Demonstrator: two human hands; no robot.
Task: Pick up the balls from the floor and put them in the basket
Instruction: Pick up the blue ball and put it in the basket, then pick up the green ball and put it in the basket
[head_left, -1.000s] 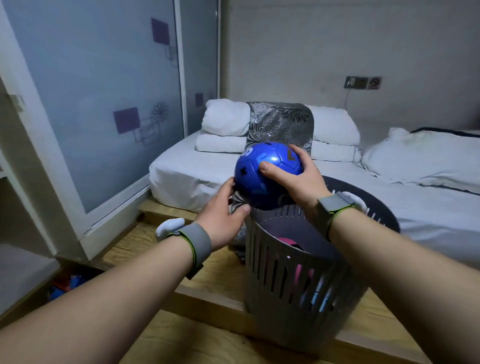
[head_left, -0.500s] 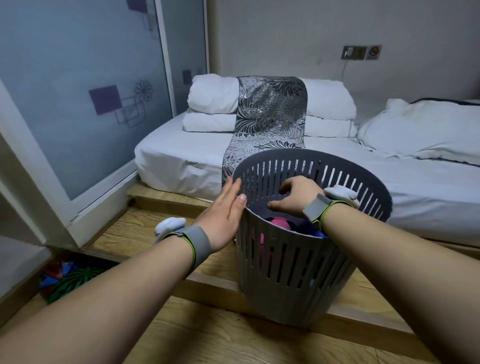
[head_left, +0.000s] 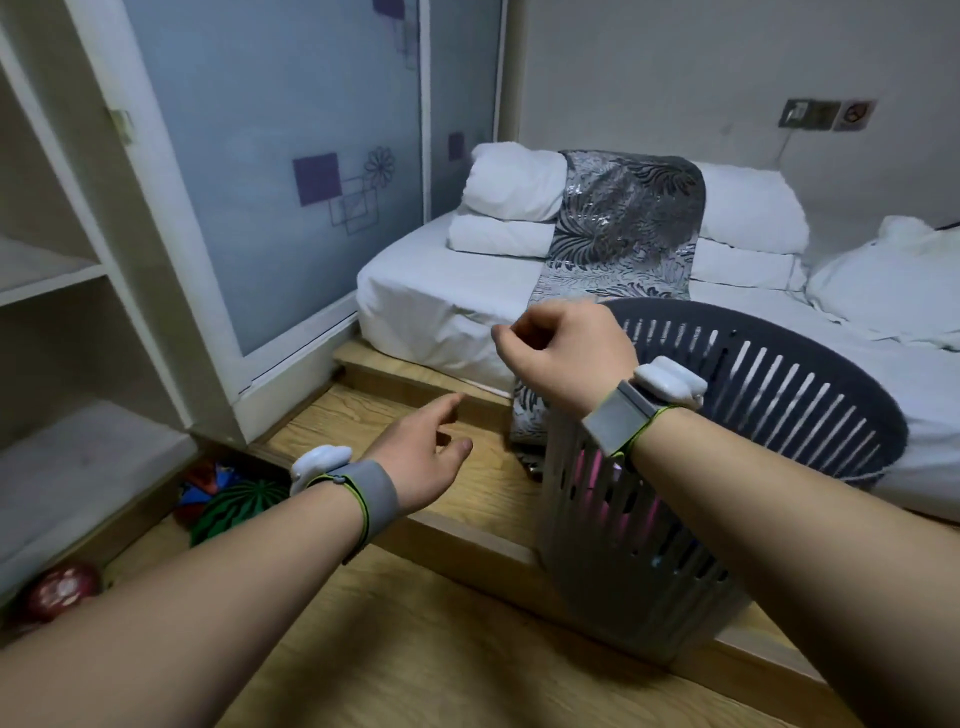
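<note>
Since half a second ago, the right hand (head_left: 563, 358) has come up out of the basket (head_left: 810, 415) and now hovers above its near-left rim, and the left hand (head_left: 423, 457) has let go of the basket's side and swung away to the left. In the head view, the right hand is empty, its fingers curled loosely inward with thumb and forefinger close together, clasping nothing. The left hand is also empty, its fingers spread apart and relaxed over the raised wooden step (head_left: 452, 410). The grey slatted basket stands on that step, against the white bed (head_left: 436, 291); pink shows through its slats, though what lies inside cannot be made out. On the floor at lower left, beside the shelf unit (head_left: 62, 270), lie a green striped ball (head_left: 236, 506), a red and blue ball (head_left: 200, 480) behind it, and a dark red ball (head_left: 62, 590) nearer the camera. A patterned grey cloth (head_left: 618, 244) drapes down the bed behind the basket.
</note>
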